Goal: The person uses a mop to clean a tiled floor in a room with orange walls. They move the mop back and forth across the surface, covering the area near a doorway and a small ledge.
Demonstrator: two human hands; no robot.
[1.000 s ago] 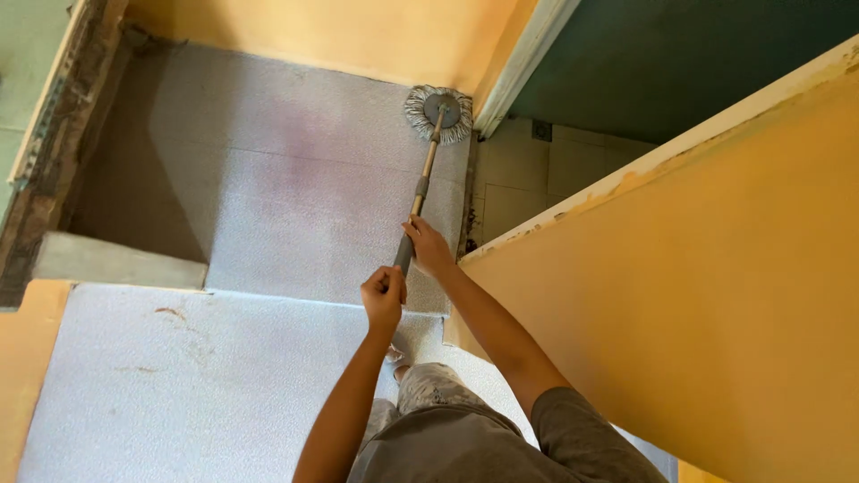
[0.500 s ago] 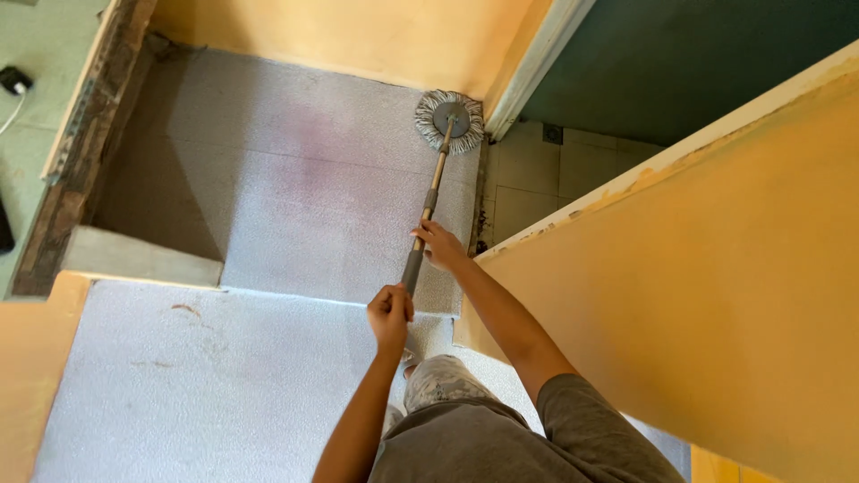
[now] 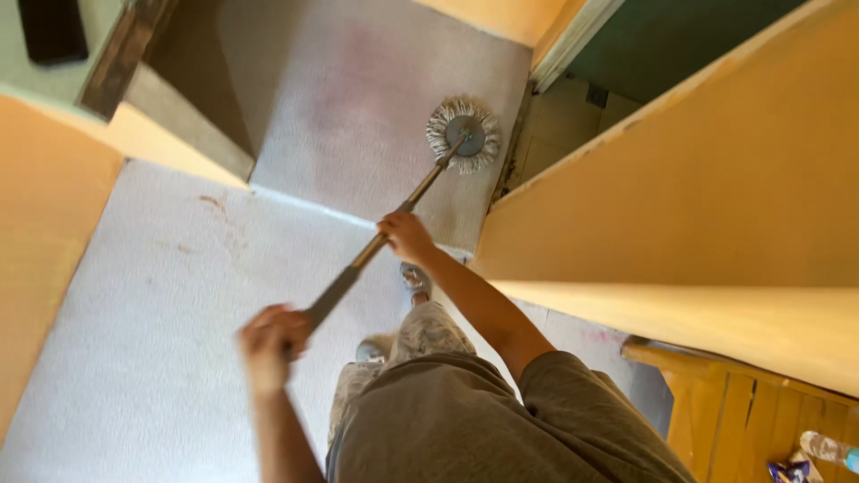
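We have drawn the spin mop (image 3: 463,135) back from the corner onto open grey floor (image 3: 161,340); our left hand (image 3: 268,344) and right hand (image 3: 407,235) stay clenched around its handle (image 3: 358,264), so that corner looks covered.

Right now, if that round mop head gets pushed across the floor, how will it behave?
The mop head looks floppy: its fringe splays flat around the disc. It probably slides easily on the grey floor. The pole looks stiff, staying straight between both hands.
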